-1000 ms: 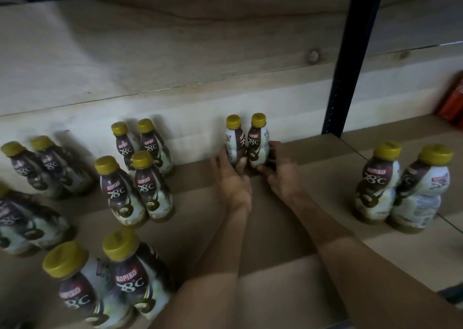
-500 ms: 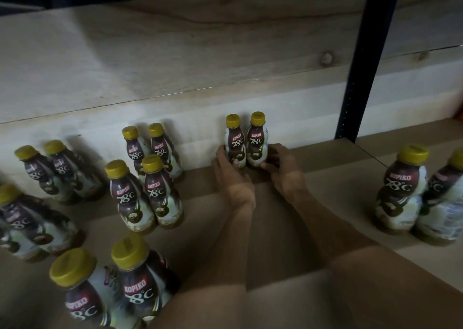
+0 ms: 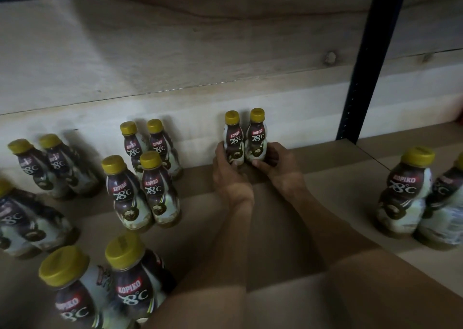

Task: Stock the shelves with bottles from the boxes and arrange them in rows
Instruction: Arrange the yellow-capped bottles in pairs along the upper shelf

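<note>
Labels are facing forward more squarely than a second ago. Your left hand (image 3: 229, 178) is gripping one yellow-capped brown plastic bottle (image 3: 234, 138), your right hand (image 3: 280, 173) its twin (image 3: 256, 135), at the back of the cardboard-lined shelf (image 3: 338, 193). Other pairs (image 3: 142, 191) are standing; gaps are remaining.

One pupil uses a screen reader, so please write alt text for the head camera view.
The left hand grips the left bottle and the right hand the right bottle of an upright yellow-capped Kopiko pair at the back of a shelf. More bottle pairs stand to the left; another pair stands right of a dark metal post.
</note>
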